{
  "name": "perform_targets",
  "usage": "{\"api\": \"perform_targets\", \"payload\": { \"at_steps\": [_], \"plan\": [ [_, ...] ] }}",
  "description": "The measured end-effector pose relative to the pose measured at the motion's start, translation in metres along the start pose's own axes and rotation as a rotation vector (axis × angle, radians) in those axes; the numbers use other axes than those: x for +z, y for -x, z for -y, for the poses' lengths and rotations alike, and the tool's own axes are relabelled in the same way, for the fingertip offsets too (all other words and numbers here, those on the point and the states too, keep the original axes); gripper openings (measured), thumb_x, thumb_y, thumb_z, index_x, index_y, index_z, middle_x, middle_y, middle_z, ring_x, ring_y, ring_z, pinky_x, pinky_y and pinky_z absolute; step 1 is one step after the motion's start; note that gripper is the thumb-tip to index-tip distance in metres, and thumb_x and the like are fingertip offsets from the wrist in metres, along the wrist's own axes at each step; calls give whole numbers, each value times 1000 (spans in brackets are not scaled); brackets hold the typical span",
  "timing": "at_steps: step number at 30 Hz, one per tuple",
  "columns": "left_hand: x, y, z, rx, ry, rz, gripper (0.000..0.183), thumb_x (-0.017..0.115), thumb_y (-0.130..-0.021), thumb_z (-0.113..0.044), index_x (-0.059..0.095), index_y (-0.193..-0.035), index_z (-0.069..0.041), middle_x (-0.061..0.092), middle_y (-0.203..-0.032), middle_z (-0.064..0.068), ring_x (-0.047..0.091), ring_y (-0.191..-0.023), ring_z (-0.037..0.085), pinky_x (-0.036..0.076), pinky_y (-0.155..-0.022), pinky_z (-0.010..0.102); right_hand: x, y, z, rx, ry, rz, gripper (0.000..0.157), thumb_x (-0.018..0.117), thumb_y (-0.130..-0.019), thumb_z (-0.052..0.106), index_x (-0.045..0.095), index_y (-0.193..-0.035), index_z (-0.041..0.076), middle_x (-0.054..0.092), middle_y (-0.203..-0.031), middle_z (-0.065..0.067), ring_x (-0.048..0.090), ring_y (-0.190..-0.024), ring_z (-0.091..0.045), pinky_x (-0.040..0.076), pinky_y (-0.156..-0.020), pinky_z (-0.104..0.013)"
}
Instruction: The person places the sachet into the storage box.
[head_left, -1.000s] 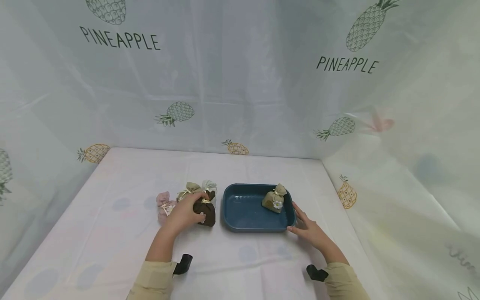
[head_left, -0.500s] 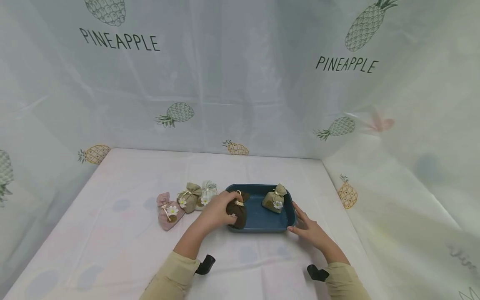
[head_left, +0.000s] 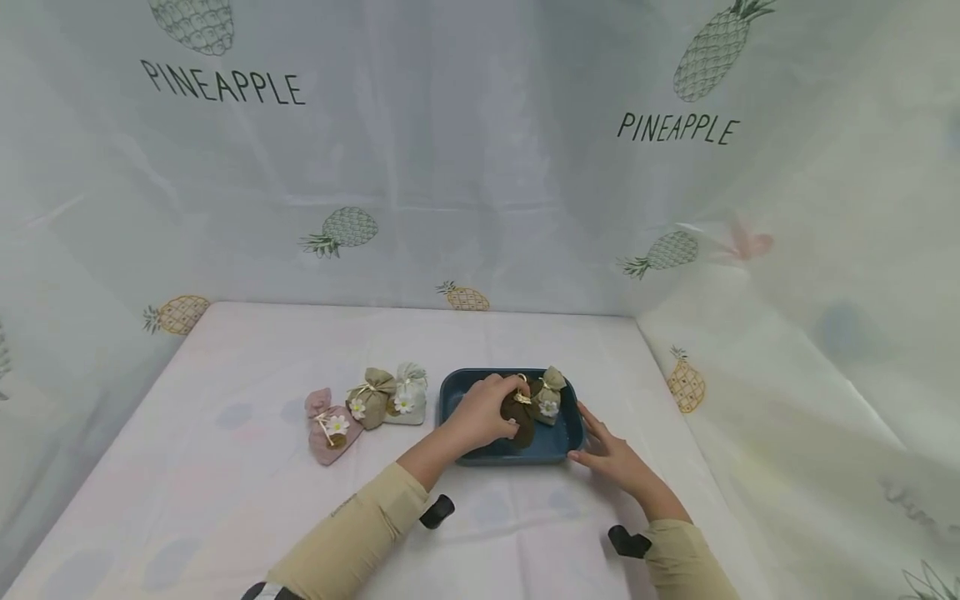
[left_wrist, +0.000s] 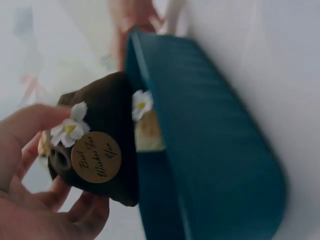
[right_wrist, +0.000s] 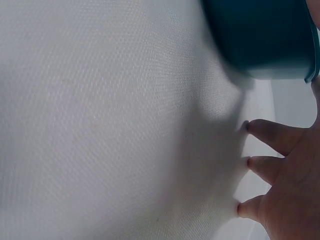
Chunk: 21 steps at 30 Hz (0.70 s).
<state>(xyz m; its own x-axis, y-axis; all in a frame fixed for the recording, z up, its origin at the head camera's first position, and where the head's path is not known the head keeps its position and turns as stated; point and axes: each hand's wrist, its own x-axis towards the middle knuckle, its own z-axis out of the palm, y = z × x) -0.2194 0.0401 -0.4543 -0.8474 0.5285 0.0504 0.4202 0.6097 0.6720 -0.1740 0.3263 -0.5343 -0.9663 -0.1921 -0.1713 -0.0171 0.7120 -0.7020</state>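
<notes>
My left hand [head_left: 480, 414] grips a dark brown cloth sachet [head_left: 517, 427] inside the outline of the blue rectangular tray [head_left: 551, 451]. Seen close in the left wrist view, the sachet [left_wrist: 107, 117] bears white flowers and a round "Best Wishes For You" sticker, with thumb and fingers on opposite sides. A khaki sachet [head_left: 550, 397] with a white flower sits in the tray's right end, right beside the brown one. At that end my right hand [head_left: 618, 462] touches the tray's outer wall, thumb near the front corner. Its other fingers [right_wrist: 272, 135] are spread, fingertips at the white cloth.
Left of the tray, a pink sachet [head_left: 330, 429], a second khaki sachet [head_left: 373, 400] and a white sachet [head_left: 410, 396] lie close together on the cloth-covered table [head_left: 247, 500]. A pineapple-print curtain [head_left: 465, 167] hangs behind the table and along its right side.
My left hand has carried the brown sachet rightward from beside the other sachets, past the tray's left end, to next to the khaki sachet inside. My right hand stays at the tray's end.
</notes>
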Motion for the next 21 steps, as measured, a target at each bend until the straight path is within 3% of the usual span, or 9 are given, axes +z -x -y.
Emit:
{"api": "perform_targets", "payload": {
  "at_steps": [6, 13, 21],
  "plan": [
    [20, -22, -4, 12, -55, 42, 46, 80, -80, -16, 58, -119, -26, 54, -109, 1, 53, -94, 17, 48, -75, 31, 1, -1, -1, 25, -10, 5, 86, 65, -90, 49, 8, -155, 45, 26, -157, -14, 22, -139, -49, 6, -102, -76],
    [35, -41, -7, 46, -97, 115, 46, 83, -78, -16, 59, -116, -25, 55, -105, 1, 52, -89, 15, 47, -69, 26, 1, 0, 0, 56, -3, 7, 86, 65, -89, 50, 9, -154, 46, 25, -158, -13, 21, -138, -52, 17, -98, -78],
    [49, -54, -6, 54, -91, 122, 45, 84, -78, -18, 60, -116, -23, 59, -115, 0, 54, -100, 15, 49, -77, 28, 1, 0, 1, 67, -18, 5, 87, 66, -89, 51, 9, -155, 45, 26, -157, -16, 23, -137, -53, 17, -97, -79]
  ]
}}
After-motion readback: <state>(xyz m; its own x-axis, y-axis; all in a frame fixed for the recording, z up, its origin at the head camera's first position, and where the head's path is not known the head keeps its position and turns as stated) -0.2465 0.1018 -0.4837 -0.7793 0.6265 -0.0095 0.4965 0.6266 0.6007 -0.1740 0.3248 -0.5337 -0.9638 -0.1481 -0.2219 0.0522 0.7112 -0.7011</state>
